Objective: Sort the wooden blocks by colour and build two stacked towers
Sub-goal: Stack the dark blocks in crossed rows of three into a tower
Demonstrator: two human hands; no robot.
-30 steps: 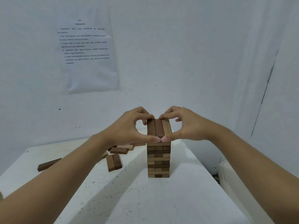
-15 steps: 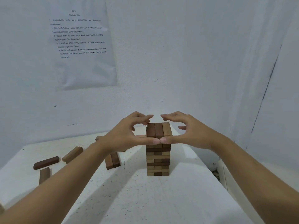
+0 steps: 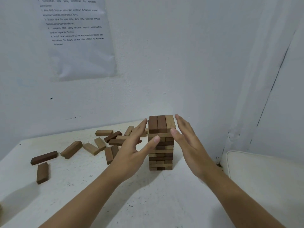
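— What's changing at the tower (image 3: 160, 145)?
— It's standing upright, dark and light mixed. The left hand (image 3: 131, 150) and right hand (image 3: 189, 145), pinching its top layer a second ago, are now flanking it, fingers straight, holding nothing; the thumbs are possibly brushing it. Loose blocks (image 3: 72, 149) are lying left of the tower, so sorting is still waiting.
— The sheet (image 3: 79, 46) above-left of the tower?
— Malay: "Susun blok ke atas satu demi satu".
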